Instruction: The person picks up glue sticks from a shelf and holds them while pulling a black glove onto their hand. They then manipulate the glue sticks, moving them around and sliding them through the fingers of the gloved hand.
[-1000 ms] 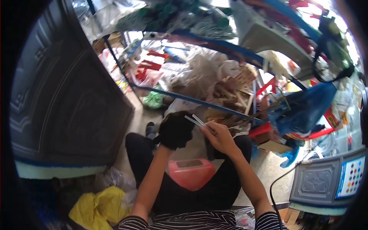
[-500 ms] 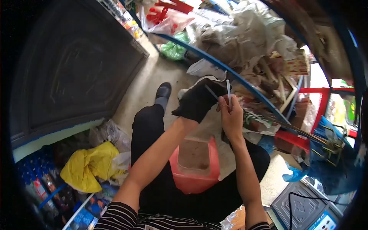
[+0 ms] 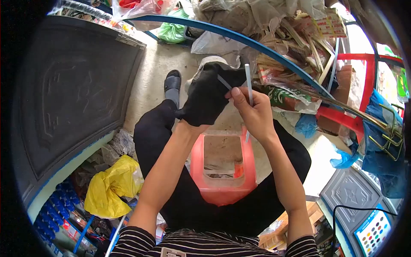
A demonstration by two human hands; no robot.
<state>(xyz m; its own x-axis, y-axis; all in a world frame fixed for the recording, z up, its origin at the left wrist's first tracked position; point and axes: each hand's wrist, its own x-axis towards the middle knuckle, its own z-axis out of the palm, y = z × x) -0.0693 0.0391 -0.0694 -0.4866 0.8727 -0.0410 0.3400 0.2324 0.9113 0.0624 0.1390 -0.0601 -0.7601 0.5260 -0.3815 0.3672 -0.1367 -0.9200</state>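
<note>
Black cloth covers my left hand from the wrist out, so its fingers are hidden. A whitish cloth edge shows behind the black fabric. My right hand is closed just to the right, its thumb and forefinger pinched at the cloth's edge. A thin light-grey stick stands up out of that hand, and a grey end shows below it. From the pinch, a second thin grey strip runs up and left across the black cloth. Beneath both hands, between my knees, stands a pink plastic stool.
A dark panelled door fills the left side. Ahead, a blue metal bar edges a heap of plastic bags and scraps. A yellow bag lies at lower left. On the right are a red frame and a black cable.
The view has shifted, showing more of the stool. My right hand has turned, with its thumb now at the black cloth. Both hands still hold their places close together.
</note>
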